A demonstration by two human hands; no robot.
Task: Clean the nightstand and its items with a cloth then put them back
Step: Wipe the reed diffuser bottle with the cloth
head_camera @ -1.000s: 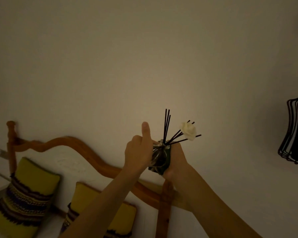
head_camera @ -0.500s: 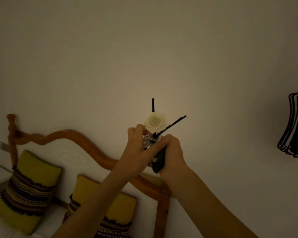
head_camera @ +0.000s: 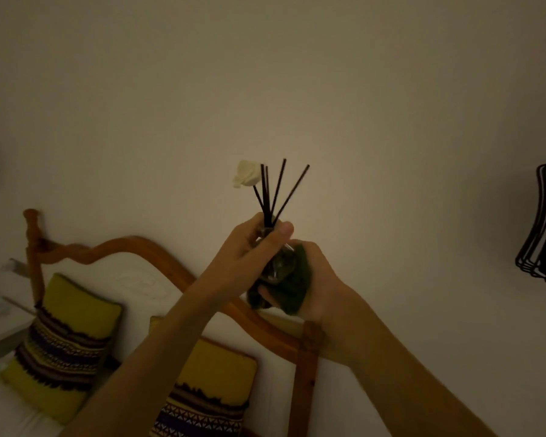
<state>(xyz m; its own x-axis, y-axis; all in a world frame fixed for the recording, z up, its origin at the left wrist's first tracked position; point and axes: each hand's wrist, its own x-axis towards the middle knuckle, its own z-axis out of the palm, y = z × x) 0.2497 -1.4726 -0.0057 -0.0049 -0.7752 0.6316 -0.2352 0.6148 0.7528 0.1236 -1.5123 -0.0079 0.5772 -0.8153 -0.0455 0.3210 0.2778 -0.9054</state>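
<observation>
While lifted clear of any surface and set against the bare wall (head_camera: pixel 297 89), reed diffuser (head_camera: pixel 276 263) held between both hands in mid-air. Left hand (head_camera: pixel 249 250) closed around the bottle's neck, thumb and fingers pinching just below the fan of dark reeds (head_camera: pixel 278 193). Right hand (head_camera: pixel 309 288) cupped under the bottle's body, clasping a dark green cloth (head_camera: pixel 292 288) against the glass. Pale artificial flower (head_camera: pixel 245 177) on one stem, leaning left. Judged as small, light, rigid and breakable, with smooth glass likely slippery under a cloth; best gripped at the neck and supported beneath, never by the reeds, which look thin, loose and apt to slide out or snap if tilted. Possible liquid inside, not discernible. Wooden headboard (head_camera: pixel 133 247) directly below and behind the hands; two yellow patterned pillows (head_camera: pixel 70 339) on the bed at lower left; black wire object (head_camera: pixel 542 228) at the right edge, well apart. Nightstand out of view. Nothing obstructing the hands.
</observation>
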